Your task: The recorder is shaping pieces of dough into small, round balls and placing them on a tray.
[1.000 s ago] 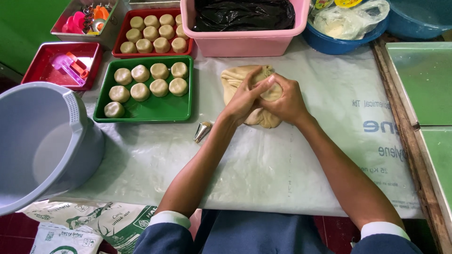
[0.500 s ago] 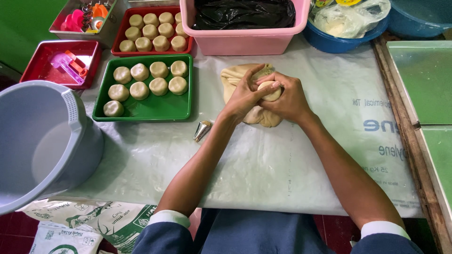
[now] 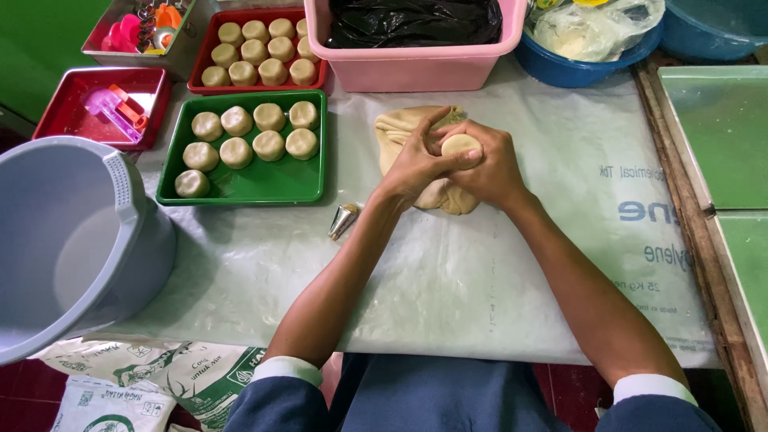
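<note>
Head view: both hands shaped a dough ball [image 3: 462,146].
Left hand [image 3: 416,164] and right hand [image 3: 490,166] cupped it above the dough lump [image 3: 404,128]; next needs a free slot in the green tray [image 3: 264,182].

White printed sacks [image 3: 120,384] under table edge, beside grey tub [image 3: 72,240]

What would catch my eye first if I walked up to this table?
Probably the two hands at the centre: the left hand and right hand are cupped together around a round dough ball, above a bigger lump of dough on the plastic sheet. Just left of them, a green tray holds nine shaped dough pieces, with a red tray of more behind it.
</note>
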